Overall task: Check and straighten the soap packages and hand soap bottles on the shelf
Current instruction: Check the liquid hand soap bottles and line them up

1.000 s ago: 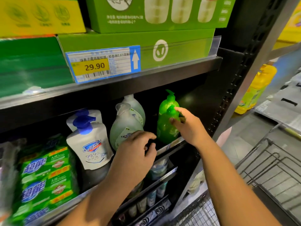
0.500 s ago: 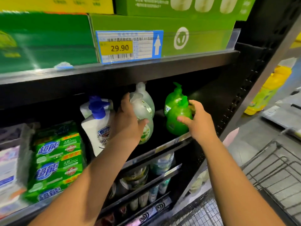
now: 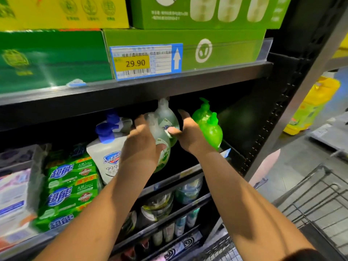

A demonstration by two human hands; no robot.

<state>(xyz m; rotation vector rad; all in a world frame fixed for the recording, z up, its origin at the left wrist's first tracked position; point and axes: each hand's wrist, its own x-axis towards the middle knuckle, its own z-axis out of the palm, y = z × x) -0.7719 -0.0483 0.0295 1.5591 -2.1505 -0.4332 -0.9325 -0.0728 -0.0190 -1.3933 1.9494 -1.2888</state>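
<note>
The front pale-green bottle is gripped by the left hand and the rear pale-green bottle by the right hand, both below the "29.90" price tag. Straightening appears to be midway. The Safeguard bottle and soap packages, lower left of the tag, are untouched.
</note>
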